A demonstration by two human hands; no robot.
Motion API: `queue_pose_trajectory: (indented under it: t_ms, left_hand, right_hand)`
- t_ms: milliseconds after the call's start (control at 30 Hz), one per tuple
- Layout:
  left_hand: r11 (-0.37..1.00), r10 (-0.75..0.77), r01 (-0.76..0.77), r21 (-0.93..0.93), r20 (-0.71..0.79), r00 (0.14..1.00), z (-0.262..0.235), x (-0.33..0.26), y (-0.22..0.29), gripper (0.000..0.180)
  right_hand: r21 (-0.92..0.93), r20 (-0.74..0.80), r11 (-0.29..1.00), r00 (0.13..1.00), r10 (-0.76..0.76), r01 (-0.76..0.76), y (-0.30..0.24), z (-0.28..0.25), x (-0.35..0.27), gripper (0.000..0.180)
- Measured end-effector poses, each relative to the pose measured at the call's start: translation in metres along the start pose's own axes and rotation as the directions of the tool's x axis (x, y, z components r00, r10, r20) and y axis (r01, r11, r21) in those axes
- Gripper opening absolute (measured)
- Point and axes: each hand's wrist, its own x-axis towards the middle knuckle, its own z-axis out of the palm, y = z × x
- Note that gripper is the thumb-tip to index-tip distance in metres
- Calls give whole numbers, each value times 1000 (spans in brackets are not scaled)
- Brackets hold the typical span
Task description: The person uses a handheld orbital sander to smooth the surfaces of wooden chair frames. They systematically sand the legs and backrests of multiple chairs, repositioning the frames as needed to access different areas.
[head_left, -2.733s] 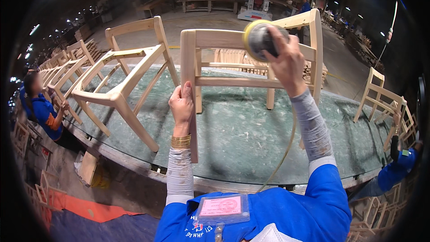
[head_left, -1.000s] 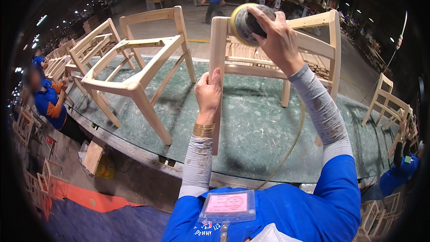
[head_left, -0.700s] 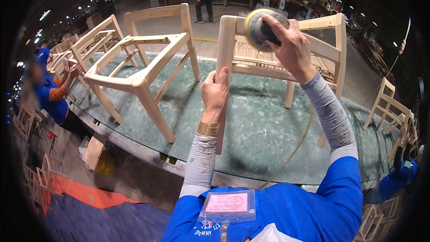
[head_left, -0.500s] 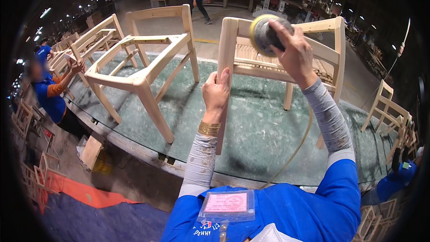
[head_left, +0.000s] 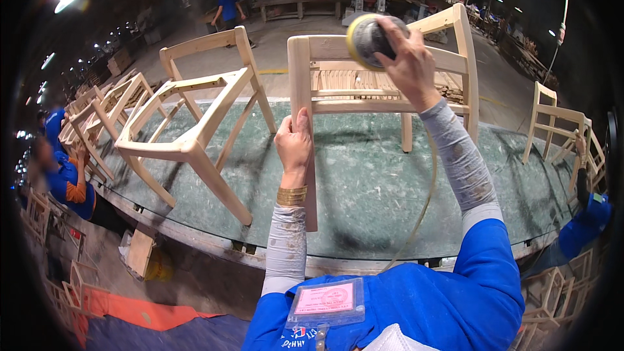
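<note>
A bare wooden chair frame (head_left: pixel 338 101) stands on the green-topped workbench (head_left: pixel 364 188) right in front of me. My left hand (head_left: pixel 294 145) grips its near left leg about halfway up. My right hand (head_left: pixel 406 58) presses a round yellow-rimmed sander (head_left: pixel 365 40) against the frame's top rail. The sander's hose (head_left: pixel 424 195) hangs down from it toward my chest.
A second unfinished chair frame (head_left: pixel 195 123) lies tilted on the bench to the left, with more frames stacked behind it. Other chair frames (head_left: pixel 559 133) stand at the right. A person in blue (head_left: pixel 62 175) works at the left; another (head_left: pixel 229 5) walks far back.
My right hand has slid the sander along the top rail, left and then back right. My left hand kept its grip on the leg. My view shifted slightly.
</note>
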Motion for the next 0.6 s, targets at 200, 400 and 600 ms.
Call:
queue_pose_trajectory:
  t_ms: [200,400,600]
  left_hand:
    - [998,-35,33,55,41,999,-4,6,0,48]
    - [1000,-16,15,23,24,1000,1,11,-6,47]
    - [999,-27,25,33,49,998,11,14,-7,44]
  right_hand:
    - [34,14,993,993,-114,114,-38,25,21,71]
    - [-5,-16,1000,1000,-21,21,-9,27,38,71]
    - [-99,-143,991,987,73,-87,64,4,33,68]
